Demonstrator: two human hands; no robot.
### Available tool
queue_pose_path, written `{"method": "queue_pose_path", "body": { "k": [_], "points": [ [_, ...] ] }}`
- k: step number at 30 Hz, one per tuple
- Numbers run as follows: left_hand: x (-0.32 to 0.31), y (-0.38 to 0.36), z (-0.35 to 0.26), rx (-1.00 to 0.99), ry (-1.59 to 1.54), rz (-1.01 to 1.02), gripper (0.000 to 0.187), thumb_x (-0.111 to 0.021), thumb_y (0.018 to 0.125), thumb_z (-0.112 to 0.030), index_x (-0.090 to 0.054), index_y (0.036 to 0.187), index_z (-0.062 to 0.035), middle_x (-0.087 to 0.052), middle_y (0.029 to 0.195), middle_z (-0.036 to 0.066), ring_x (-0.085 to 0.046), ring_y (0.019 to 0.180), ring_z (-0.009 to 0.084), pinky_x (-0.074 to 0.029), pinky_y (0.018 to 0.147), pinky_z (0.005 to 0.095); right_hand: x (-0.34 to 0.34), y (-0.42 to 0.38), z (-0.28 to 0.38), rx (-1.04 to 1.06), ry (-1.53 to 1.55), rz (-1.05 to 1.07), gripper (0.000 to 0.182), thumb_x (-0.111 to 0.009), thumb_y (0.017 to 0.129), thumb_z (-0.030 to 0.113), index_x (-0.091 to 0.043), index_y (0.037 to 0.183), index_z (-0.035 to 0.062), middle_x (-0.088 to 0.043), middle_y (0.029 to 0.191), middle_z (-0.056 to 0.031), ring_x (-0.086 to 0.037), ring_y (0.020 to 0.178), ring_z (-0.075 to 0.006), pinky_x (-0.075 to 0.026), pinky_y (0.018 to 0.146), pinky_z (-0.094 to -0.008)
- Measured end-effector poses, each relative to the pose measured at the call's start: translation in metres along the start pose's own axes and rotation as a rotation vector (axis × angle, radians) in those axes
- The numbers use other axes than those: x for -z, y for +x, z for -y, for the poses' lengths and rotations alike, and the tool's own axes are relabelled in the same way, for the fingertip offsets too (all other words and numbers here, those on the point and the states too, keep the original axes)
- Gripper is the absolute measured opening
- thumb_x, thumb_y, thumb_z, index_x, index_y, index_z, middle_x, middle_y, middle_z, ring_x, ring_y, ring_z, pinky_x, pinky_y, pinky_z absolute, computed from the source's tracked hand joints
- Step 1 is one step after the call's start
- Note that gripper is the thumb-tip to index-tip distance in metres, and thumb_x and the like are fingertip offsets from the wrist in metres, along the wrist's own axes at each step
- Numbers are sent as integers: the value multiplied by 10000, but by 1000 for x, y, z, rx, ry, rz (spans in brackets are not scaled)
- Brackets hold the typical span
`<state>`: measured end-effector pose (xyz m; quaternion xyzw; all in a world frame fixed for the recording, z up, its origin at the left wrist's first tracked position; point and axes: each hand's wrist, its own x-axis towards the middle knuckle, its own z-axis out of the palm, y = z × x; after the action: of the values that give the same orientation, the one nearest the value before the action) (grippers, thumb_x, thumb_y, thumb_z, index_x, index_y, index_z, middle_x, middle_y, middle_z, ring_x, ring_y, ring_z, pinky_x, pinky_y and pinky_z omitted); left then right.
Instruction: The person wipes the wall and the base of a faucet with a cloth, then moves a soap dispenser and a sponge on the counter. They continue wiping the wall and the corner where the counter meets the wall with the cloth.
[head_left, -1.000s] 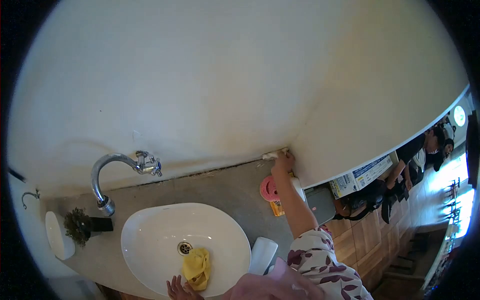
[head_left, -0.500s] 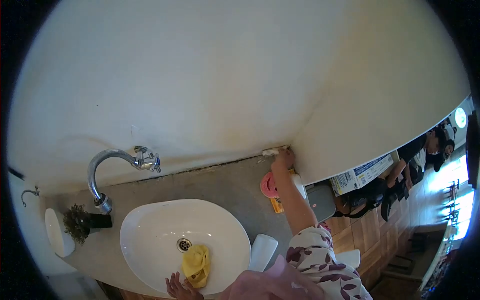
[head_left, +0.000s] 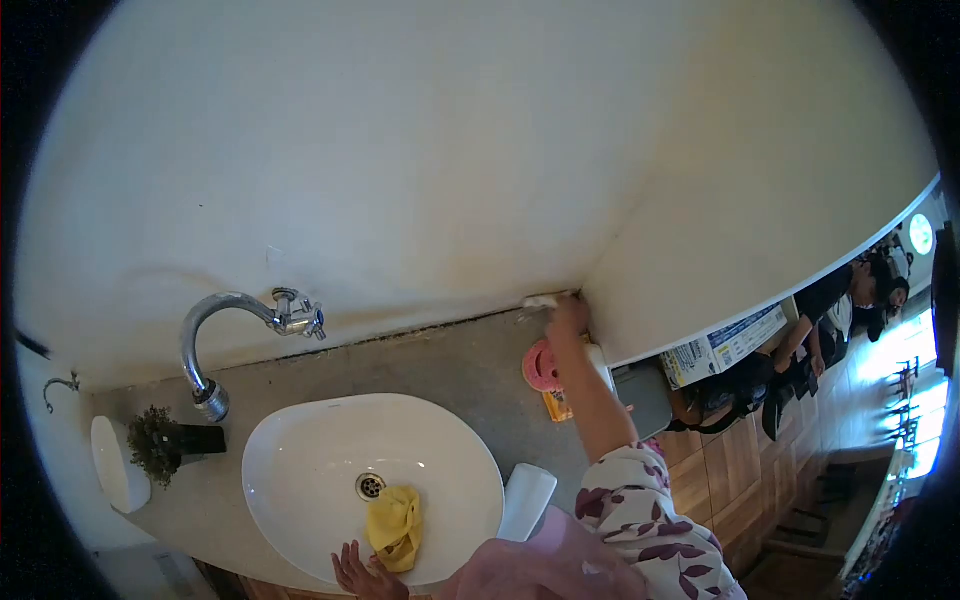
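My right hand (head_left: 570, 316) reaches to the back corner of the grey counter (head_left: 440, 365), its fingers closed on a small white cloth or tissue (head_left: 540, 301) against the foot of the wall. My left hand (head_left: 366, 577) rests at the front rim of the white basin (head_left: 300, 480), fingers spread and holding nothing. Just beside it, inside the basin, a crumpled yellow cloth (head_left: 396, 528) lies below the drain. Under my right forearm sit a pink round object (head_left: 541, 367) and an orange packet (head_left: 557, 405), both partly covered.
A chrome faucet (head_left: 235, 300) curves left of the basin, near a potted plant (head_left: 155, 446). A white container (head_left: 528, 500) stands right of the basin. Beyond the partition are a grey bin (head_left: 643, 398), a printed box (head_left: 725, 345) and seated people (head_left: 830, 300).
The view has shifted slightly. My right hand has moved a little at the corner, still with the white piece. My left hand stays at the basin rim.
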<state>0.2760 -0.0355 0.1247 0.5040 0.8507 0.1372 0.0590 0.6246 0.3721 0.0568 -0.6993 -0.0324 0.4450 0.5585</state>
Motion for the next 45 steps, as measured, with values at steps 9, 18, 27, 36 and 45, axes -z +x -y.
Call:
{"method": "queue_pose_path", "body": {
  "k": [9,18,27,36,45],
  "points": [
    [-16,0,4,-81,39,-163,497,-417,937,-471,-581,1120,-40,-600,1106,160,-505,1113,354,-324,967,503,7,74,-56,171,151,-170,195,-656,794,118,-612,967,38,-599,818,-41,-558,693,-147,-453,627,-286],
    [-24,-3,20,-40,20,-119,471,-472,914,-425,-540,1206,-61,-521,1261,127,-341,1295,331,-244,1045,475,94,-172,33,602,13,296,220,-647,814,120,-569,989,10,-562,845,-20,-502,756,-91,-413,656,-253],
    [74,-30,-73,-210,-898,89,546,-621,840,-374,-525,1222,5,-487,1306,150,-343,1302,299,-227,1083,428,286,-322,24,808,36,1056,214,-657,800,23,-611,1008,8,-633,983,-143,-623,890,-242,-488,752,-328],
    [80,-161,-151,-395,-931,836,487,-807,642,-300,-623,989,-12,-618,1047,120,-593,997,265,-378,971,418,405,-352,-25,788,-198,915,313,-618,841,83,-564,1135,-8,-613,1063,-134,-602,972,-278,-471,852,-364],
    [-12,-245,-51,-18,-769,1091,483,-825,659,-151,-615,1079,-39,-586,1121,131,-551,1069,234,-415,935,402,635,-165,-348,326,-983,-163,252,-647,831,183,-588,1037,50,-601,948,-121,-600,862,-265,-471,742,-355]
  ]
}}
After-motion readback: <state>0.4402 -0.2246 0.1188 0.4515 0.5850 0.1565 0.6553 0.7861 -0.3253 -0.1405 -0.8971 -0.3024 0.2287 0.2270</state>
